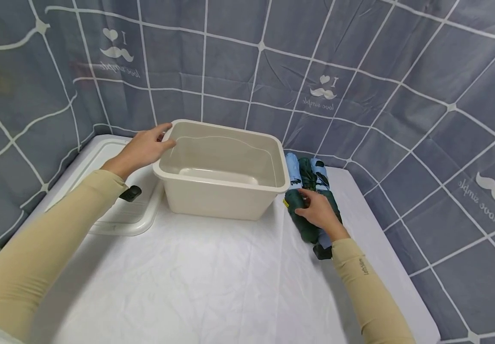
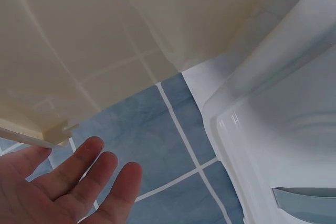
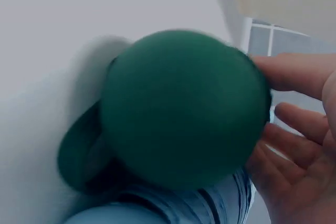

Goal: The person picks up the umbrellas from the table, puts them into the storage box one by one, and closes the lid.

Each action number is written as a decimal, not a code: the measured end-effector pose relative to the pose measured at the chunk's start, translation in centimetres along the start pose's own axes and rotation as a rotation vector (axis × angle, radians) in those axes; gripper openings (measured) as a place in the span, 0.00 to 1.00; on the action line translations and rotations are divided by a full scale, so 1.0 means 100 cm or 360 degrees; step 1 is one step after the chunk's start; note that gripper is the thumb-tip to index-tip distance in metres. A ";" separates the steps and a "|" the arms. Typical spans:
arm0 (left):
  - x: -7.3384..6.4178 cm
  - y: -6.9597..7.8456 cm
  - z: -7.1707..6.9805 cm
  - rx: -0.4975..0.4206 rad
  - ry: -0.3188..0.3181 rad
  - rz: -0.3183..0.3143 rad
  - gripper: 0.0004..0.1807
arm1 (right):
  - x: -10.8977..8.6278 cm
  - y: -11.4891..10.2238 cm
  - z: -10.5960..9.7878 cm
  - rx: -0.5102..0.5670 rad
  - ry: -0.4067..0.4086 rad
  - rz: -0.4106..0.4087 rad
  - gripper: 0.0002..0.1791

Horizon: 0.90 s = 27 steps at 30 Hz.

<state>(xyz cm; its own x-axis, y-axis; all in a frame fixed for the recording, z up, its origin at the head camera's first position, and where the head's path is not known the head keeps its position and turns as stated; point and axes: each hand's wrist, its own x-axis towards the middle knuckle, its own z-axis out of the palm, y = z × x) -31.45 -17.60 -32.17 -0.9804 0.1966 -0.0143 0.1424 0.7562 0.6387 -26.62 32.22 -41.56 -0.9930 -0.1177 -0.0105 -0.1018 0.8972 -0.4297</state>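
Note:
A beige plastic storage bin (image 1: 217, 196) stands upright at the back of the table with its mouth up and nothing inside. My left hand (image 1: 146, 145) holds its left rim, thumb over the inner side; the left wrist view shows the other fingers spread on the outside. To the right lie rolled fabric bundles, green and patterned blue (image 1: 319, 174), side by side. My right hand (image 1: 318, 210) grips the nearer green bundle (image 1: 300, 224). Its rounded end (image 3: 181, 108), with a strap loop, fills the right wrist view; thumb and fingers lie along one side.
A white lid (image 1: 122, 210) lies flat left of the bin, close against its side, partly covered by my left arm. White cloth (image 1: 213, 277) covers the table. A grey-blue curtain with white lines (image 1: 230, 62) hangs close around the back and sides.

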 end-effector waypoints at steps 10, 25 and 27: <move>0.000 -0.005 0.001 -0.0007 0.0039 0.0033 0.41 | 0.000 -0.010 0.005 -0.0092 0.0018 0.0042 0.42; 0.000 -0.003 0.000 -0.0018 0.0023 0.0038 0.41 | 0.006 -0.017 0.015 -0.0024 0.0090 0.0101 0.42; 0.000 -0.003 0.000 -0.0026 0.0017 0.0028 0.41 | 0.007 -0.018 0.016 -0.0004 0.0088 0.0091 0.42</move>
<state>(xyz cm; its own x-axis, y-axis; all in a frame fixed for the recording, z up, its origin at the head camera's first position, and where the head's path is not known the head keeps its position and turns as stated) -31.46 -17.83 -32.38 -0.9792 0.2029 0.0051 0.1572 0.7423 0.6514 -27.00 29.88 -42.22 -0.9990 -0.0423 0.0151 -0.0447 0.9028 -0.4278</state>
